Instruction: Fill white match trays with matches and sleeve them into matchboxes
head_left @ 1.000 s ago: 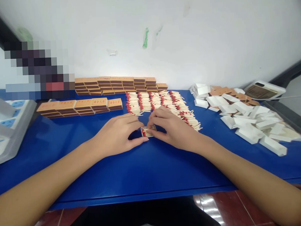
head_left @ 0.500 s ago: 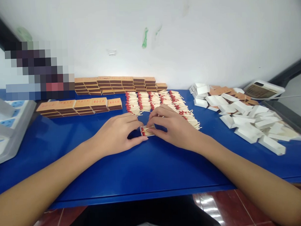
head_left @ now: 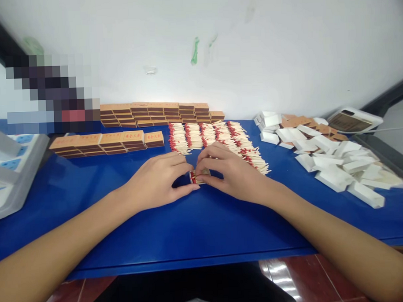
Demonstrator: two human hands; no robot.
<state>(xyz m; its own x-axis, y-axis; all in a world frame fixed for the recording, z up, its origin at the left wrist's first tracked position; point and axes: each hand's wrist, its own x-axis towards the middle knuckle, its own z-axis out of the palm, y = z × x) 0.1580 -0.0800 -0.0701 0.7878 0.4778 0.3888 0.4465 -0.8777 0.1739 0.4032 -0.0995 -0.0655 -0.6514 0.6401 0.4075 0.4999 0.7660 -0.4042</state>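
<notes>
At the left end of the blue worktop (head_left: 204, 230) stands a pale grey plastic holder (head_left: 32, 174) with blue patches inside. Right of it, a stacked row of orange matchboxes (head_left: 102, 142) with dark striking sides runs toward the middle; a second, longer stack (head_left: 155, 110) sits farther back, near the white wall (head_left: 217, 44).

The left hand (head_left: 164, 178) comes in from the near left, its thumb and forefinger closed about the left end of a small open matchbox tray (head_left: 191, 174). This tray lies mid-scene between both hands, with red-headed matches (head_left: 193, 177) inside. Just beyond it, loose matches (head_left: 194, 136) lie in side-by-side bunches.

The right hand (head_left: 223, 168) bends over the tray's right part, fingers curled and tips at the matches; whether it pinches any cannot be told.

Farther right spreads a heap of white trays (head_left: 330, 157), with orange sleeves (head_left: 296, 121) among them at the far side. Beyond these, at far right, rests a white-edged device (head_left: 354, 119).
</notes>
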